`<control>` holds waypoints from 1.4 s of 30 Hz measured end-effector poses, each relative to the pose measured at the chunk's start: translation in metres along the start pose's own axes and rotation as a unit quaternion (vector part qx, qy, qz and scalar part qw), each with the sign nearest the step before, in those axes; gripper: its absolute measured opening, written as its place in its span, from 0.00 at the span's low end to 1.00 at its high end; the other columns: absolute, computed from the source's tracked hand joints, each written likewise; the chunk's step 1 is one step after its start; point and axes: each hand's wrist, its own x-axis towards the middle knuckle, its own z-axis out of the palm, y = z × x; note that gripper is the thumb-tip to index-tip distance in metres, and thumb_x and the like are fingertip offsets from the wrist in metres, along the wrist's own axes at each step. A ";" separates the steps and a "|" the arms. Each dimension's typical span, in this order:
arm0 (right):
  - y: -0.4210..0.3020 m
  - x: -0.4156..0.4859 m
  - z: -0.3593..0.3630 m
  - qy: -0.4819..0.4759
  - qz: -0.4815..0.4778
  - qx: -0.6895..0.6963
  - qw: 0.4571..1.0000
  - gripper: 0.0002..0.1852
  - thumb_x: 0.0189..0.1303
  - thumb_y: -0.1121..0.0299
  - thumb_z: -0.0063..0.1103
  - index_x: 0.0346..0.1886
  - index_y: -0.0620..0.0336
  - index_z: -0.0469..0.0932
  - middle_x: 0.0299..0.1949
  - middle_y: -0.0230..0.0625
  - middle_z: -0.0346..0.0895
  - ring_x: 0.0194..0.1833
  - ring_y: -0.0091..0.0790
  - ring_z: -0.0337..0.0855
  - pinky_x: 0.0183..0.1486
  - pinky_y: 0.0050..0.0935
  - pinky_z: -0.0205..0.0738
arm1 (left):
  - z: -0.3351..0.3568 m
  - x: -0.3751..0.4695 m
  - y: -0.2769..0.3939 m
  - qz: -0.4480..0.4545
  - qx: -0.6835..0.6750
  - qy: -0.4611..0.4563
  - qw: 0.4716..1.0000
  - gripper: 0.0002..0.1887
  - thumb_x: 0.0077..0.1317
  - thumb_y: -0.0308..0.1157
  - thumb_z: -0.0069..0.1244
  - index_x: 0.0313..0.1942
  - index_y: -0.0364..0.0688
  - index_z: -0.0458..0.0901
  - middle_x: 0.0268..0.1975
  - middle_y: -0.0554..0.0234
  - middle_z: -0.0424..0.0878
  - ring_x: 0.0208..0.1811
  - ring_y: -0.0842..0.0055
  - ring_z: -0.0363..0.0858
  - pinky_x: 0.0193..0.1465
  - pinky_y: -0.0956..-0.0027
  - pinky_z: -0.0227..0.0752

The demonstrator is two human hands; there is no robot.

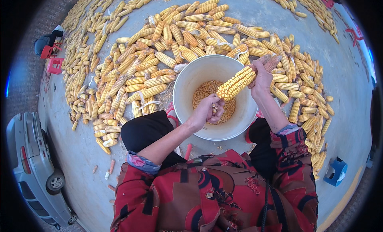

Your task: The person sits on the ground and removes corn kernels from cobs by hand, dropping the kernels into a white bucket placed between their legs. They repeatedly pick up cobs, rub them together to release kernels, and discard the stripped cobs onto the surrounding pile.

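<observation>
A yellow ear of corn [237, 83], still full of kernels, is held over a round pale metal bucket [186, 118]. My right hand [262, 78] grips its upper end together with reddish corn cobs [271, 63], which look bare of kernels. At the ear's lower tip is my left hand [211, 108], its fingers curled around some loose kernels [214, 108]. More shelled kernels [206, 90] cover the bottom of the bucket, which stands between the knees.
Heaped ears of corn [143, 67] surround the bucket's far side on the concrete ground. Bare cobs [112, 166] lie at lower left. Red plastic stools [55, 66] and a seated person [45, 43] are at the far left, a silver car [33, 169] at lower left, a blue stool [335, 171] at right.
</observation>
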 end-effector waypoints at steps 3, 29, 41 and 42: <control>-0.001 0.001 -0.001 -0.007 0.003 -0.003 1.000 0.08 0.50 0.73 0.60 0.33 0.60 0.73 0.23 0.30 0.74 0.21 0.25 0.75 0.22 0.25 0.70 | -0.001 0.000 0.000 0.015 -0.002 -0.007 1.000 0.16 0.68 0.47 0.35 0.38 0.42 0.65 0.23 0.68 0.64 0.17 0.86 0.54 0.18 0.80 0.48; 0.001 0.007 -0.010 -0.059 0.081 0.000 0.995 0.08 0.53 0.68 0.61 0.31 0.62 0.73 0.27 0.40 0.78 0.28 0.33 0.80 0.33 0.29 0.78 | -0.001 -0.002 0.003 0.001 0.025 -0.021 0.999 0.12 0.63 0.41 0.35 0.37 0.42 0.65 0.21 0.72 0.60 0.15 0.88 0.50 0.16 0.81 0.42; 0.001 0.008 -0.009 -0.124 0.046 -0.013 0.991 0.11 0.56 0.63 0.57 0.31 0.63 0.74 0.26 0.40 0.77 0.27 0.34 0.80 0.32 0.32 0.78 | -0.004 -0.005 0.005 0.021 0.073 -0.052 0.996 0.19 0.67 0.46 0.35 0.38 0.37 0.69 0.19 0.72 0.61 0.14 0.89 0.50 0.15 0.81 0.42; 0.001 0.008 -0.010 -0.124 0.048 -0.008 0.991 0.11 0.56 0.63 0.57 0.30 0.63 0.74 0.26 0.40 0.77 0.27 0.34 0.80 0.32 0.32 0.78 | -0.004 -0.006 0.005 0.022 0.090 -0.050 0.994 0.19 0.67 0.46 0.35 0.38 0.37 0.69 0.19 0.73 0.60 0.14 0.89 0.49 0.15 0.81 0.41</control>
